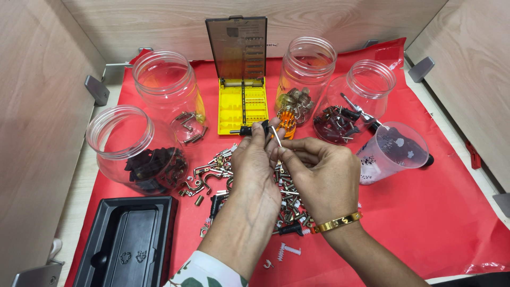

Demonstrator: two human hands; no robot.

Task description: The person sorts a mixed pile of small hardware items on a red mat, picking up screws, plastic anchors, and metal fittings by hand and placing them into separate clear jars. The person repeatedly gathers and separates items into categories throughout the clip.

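Left hand (254, 159) pinches black-handled screwdriver (249, 130), steadying it horizontal; right hand (319, 170) fingertips closed on thin silver metal bit (276, 136), angled toward handle, above scattered hardware pile (212, 170) on red mat (425, 223).

floral sleeve (204, 272), gold bracelet (338, 222)

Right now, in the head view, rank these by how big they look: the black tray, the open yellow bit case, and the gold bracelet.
1. black tray, though nearness to the camera enlarges it
2. yellow bit case, lid included
3. gold bracelet, clearly smallest
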